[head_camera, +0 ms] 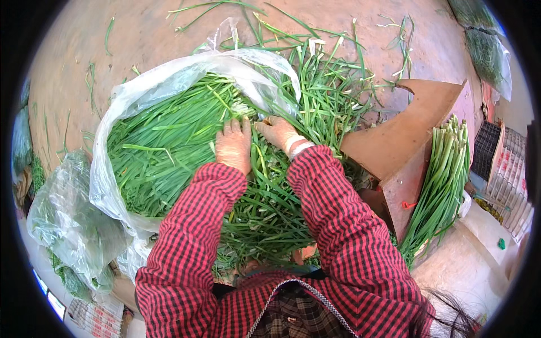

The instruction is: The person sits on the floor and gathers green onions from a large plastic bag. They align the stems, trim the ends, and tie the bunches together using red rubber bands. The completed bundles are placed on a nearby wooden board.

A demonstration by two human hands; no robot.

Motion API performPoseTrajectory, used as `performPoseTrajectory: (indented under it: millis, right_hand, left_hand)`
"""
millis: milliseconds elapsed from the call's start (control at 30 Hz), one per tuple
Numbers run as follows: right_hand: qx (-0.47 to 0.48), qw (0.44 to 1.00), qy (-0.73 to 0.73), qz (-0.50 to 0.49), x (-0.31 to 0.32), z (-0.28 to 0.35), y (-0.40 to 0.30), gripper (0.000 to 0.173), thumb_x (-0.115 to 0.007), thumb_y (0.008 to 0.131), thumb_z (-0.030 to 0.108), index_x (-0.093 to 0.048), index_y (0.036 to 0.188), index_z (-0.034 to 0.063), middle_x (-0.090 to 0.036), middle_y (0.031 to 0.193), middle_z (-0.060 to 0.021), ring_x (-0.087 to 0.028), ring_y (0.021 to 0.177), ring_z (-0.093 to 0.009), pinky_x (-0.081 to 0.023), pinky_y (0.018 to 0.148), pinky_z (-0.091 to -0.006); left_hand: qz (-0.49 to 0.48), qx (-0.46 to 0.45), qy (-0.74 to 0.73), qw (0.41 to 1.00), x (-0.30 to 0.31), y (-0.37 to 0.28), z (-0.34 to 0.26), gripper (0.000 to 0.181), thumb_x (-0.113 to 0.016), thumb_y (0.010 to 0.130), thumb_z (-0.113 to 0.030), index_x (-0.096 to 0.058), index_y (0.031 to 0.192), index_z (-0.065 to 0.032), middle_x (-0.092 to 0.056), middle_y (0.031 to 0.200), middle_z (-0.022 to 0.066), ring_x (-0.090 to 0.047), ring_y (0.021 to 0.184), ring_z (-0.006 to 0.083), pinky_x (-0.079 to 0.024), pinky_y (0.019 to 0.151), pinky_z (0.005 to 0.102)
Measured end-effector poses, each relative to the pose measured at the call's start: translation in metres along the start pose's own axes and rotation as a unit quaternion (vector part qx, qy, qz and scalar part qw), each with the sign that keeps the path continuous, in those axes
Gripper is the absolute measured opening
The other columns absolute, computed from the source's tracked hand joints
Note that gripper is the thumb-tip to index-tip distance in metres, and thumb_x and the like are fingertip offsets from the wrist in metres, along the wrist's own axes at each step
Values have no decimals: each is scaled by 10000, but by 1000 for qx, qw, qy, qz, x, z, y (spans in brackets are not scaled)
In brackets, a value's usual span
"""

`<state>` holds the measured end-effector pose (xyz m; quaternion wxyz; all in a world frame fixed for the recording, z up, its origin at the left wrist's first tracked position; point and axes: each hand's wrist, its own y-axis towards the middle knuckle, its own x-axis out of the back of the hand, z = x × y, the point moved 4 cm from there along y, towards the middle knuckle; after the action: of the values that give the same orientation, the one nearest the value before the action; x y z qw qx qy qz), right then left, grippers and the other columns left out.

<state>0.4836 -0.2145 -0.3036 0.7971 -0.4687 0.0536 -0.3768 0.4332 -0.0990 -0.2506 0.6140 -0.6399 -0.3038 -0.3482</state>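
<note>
A clear plastic bag (103,169) lies wide-mouthed in front of me, filled with long green garlic chives (165,139). Their pale cut ends face the bag's right side. My left hand (235,143), seemingly in a thin glove, rests on the chives near those ends, fingers pointing away from me. Close to its right, my right hand (279,133) has its fingers curled at the bag's edge among loose stalks. Whether either hand grips any stalks is hidden. A heap of loose chives and trimmings (325,93) spreads beside and below the right hand.
Right of my right arm stands a piece of brown cardboard (401,131) by a pink board (405,194). A bundle of chives (444,169) leans there, pale ends up. Another plastic bag (76,215) sits at left. Stray stalks (291,21) litter the floor (139,25); wire crates (507,169) stand far right.
</note>
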Motion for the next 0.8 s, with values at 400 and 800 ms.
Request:
performPoseTrajectory:
  millis: [400, 800]
  right_hand:
    - [30, 981, 189, 9, 8, -7, -8, 482, -534, 897, 425, -588, 1100, -9, -640, 955, -117, -615, 827, -182, -471, 710, -311]
    - [186, 887, 415, 84, -14, 62, -42, 476, -539, 918, 412, -495, 1246, 71, -530, 1201, -39, -481, 1116, -131, -369, 989, -328]
  left_hand:
    - [40, 26, -88, 995, -14, -5, 14, 648, -684, 677, -88, -456, 1283, -100, -606, 1043, 125, -617, 933, 273, -500, 788, 372]
    - [15, 13, -702, 711, 2, -25, 137, 431, -688, 682, 18, -609, 1104, -16, -643, 1000, 8, -587, 870, 106, -468, 816, 248]
